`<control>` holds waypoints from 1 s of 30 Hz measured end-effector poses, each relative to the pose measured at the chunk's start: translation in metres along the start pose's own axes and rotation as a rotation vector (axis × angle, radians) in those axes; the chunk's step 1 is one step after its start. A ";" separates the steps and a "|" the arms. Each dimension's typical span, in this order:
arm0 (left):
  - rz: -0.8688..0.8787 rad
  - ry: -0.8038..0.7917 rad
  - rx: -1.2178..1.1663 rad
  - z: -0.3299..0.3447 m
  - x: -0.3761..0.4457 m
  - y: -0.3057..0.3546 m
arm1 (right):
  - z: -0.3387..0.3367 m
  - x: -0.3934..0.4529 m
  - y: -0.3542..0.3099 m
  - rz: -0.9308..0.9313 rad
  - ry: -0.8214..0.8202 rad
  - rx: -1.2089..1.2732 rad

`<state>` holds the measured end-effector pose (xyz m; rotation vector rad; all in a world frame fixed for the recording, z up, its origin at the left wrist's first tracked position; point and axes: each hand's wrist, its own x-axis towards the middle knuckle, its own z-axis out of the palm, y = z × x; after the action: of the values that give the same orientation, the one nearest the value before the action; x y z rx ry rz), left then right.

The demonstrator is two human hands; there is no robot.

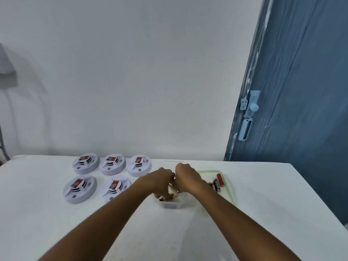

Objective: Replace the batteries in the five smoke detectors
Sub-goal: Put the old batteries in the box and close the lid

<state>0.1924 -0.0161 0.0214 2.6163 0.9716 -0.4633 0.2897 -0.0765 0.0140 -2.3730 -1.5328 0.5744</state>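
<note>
Several white round smoke detectors lie on the white table (56,223) in two rows, three at the back (112,164) and two in front (80,187), each with a red battery showing on top. My left hand (162,178) and my right hand (185,175) meet over a small clear plastic container (170,205) with small colourful items inside. Their fingers curl down into it, close together. Something small and purplish (173,174) shows between the two hands; which hand holds it is hidden. A pale green tray (232,193) to the right holds a few loose batteries (217,184), red and black.
A white wall stands right behind the table. A blue door with a pale latch (251,106) is at the right, past the table's right edge (310,187). A grey lamp-like shape (7,72) is at the far left.
</note>
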 end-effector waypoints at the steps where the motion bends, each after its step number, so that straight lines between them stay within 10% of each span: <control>1: -0.006 -0.013 0.021 -0.004 0.001 -0.002 | 0.000 -0.001 -0.001 -0.013 -0.008 -0.029; 9: 0.085 0.248 -0.075 -0.017 0.011 0.006 | -0.024 -0.001 0.063 0.074 0.201 0.442; 20: 0.281 0.220 0.278 0.035 0.067 0.090 | -0.026 -0.001 0.141 0.014 -0.186 -0.202; 30: 0.245 0.152 0.049 0.036 0.080 0.093 | -0.028 0.006 0.145 -0.018 -0.185 -0.261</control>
<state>0.3048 -0.0520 -0.0268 2.7995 0.6750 -0.2325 0.4225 -0.1306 -0.0232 -2.5538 -1.8058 0.6406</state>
